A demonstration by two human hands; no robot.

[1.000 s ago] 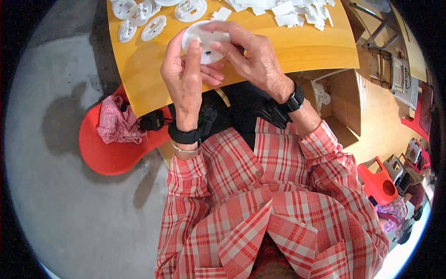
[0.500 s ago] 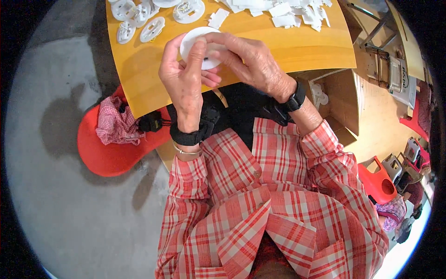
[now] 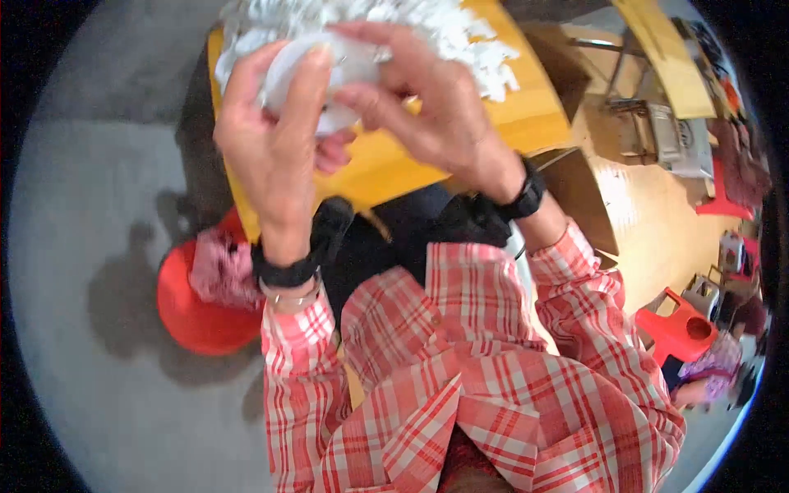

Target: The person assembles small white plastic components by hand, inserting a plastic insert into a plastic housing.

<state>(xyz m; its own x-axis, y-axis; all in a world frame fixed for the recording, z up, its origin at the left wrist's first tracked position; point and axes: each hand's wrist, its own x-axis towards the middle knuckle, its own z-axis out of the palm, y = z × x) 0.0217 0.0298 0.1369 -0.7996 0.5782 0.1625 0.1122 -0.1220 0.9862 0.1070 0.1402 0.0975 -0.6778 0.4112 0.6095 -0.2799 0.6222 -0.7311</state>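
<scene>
White round disc (image 3: 329, 70) up off the yellow surface (image 3: 386, 160), pinched between both hands right under the camera. Left hand (image 3: 275, 144) curls fingers across its front and grips the rim; right hand (image 3: 427, 99) closes thumb and fingertips on the opposite edge. Looks like a mid-handling step, working the piece apart or together; the next move wants steady counter-pressure. Behind, a heap of white scraps (image 3: 436, 29); below left, a red stool (image 3: 201, 308).

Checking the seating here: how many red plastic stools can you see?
2. One red stool stands left of the person under a pink cloth; another red stool is at the right. More may be hidden.
</scene>
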